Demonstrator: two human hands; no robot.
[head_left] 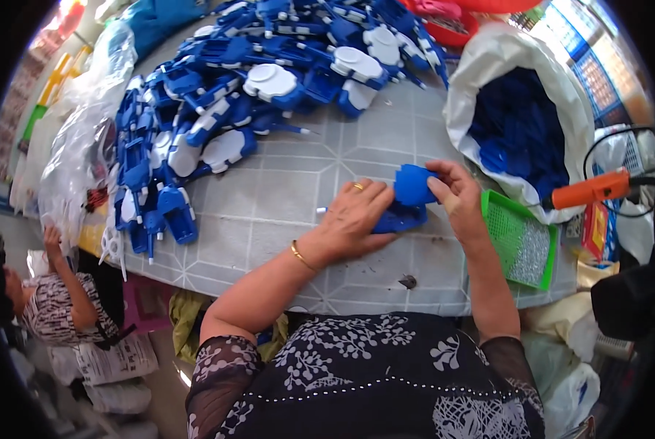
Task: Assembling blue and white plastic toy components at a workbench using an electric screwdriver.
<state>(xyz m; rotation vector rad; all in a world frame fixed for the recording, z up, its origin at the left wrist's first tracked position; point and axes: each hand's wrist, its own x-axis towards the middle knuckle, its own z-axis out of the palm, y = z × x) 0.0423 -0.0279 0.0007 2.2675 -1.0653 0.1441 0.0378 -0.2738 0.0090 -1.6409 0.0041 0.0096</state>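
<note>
In my right hand (459, 201), a flat blue plastic piece (414, 184) with a notched edge is pinched between thumb and fingers. Below it on the table lies a blue plastic housing (408, 219); my left hand (353, 216) rests over its left side with bent fingers and seems to hold it down. A short white tip (322, 211) pokes out left of that hand. Across the far side and left of the table spreads a heap of blue and white plastic assemblies (270, 82) with thin stems.
At the right, a white sack (463, 95) holds many blue pieces (518, 124). A green tray (490, 219) contains small silvery parts (530, 252). Beside it hangs an orange tool (589, 189) with a cable. Clear plastic bags (86, 139) lie left; another person (64, 307) is there.
</note>
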